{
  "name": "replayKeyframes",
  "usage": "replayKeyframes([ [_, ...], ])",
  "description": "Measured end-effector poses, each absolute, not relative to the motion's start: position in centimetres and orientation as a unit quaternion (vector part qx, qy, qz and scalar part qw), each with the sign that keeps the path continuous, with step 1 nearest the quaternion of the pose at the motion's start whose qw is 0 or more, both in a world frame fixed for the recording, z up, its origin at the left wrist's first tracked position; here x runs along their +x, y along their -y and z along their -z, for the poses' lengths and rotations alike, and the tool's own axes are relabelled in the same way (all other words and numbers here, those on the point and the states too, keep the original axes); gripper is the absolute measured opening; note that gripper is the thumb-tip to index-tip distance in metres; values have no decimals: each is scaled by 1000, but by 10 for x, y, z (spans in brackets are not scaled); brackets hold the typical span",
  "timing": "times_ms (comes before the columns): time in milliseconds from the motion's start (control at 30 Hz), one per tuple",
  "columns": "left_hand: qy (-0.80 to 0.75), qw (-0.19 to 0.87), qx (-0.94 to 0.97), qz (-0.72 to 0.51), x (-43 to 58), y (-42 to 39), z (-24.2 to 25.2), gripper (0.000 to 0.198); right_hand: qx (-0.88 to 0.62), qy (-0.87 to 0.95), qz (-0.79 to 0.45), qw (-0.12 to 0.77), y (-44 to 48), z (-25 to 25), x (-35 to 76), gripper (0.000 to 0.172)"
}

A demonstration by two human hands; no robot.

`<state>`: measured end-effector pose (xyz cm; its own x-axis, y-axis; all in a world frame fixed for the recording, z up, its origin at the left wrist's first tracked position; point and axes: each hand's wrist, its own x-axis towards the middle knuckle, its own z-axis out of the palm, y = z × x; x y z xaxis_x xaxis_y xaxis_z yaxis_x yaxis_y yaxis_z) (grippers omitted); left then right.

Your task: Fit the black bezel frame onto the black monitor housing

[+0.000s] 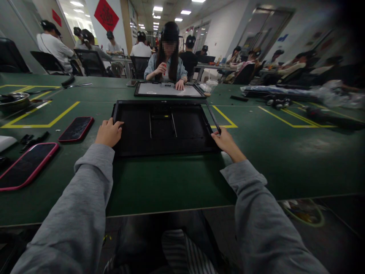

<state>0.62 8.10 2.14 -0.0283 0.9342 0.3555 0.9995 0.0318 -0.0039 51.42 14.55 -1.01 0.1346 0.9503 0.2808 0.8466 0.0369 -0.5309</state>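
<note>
A black monitor back cover point(132, 127) lies on the green table in front of me, its hollow inside facing up. Two metal rails and a small yellow label show in its middle. Along its far edge runs a thin black bezel point(185, 102), whose right strip stands out from the cover's right side. My right hand point(226, 142) pinches the near end of that strip, beside the cover's right corner. On the other side, my left hand point(108, 132) grips the cover's left edge, its index finger reaching over the rim.
Two phones with red edges, a nearer phone point(28, 167) and a farther phone point(76, 129), lie to the left, near a metal bowl point(15, 101). Across the table, a co-worker handles a flat panel point(159, 89). Plastic-wrapped parts point(279, 91) lie at the right.
</note>
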Motion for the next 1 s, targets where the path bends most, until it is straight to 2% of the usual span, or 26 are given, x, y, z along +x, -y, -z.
replayKeyframes([
  [400,697,138,-688,147,2,-85,-17,52,-671,653,-85,341,-147,14,519,20],
  [633,683,141,-689,197,-4,-88,-15,54,-658,651,-85,368,-149,16,522,26],
  [833,658,141,-673,308,5,-87,-21,48,-643,637,-64,421,-145,10,521,37],
  [1000,620,164,-619,454,9,-84,-31,54,-582,623,0,523,-134,-4,510,48],
])
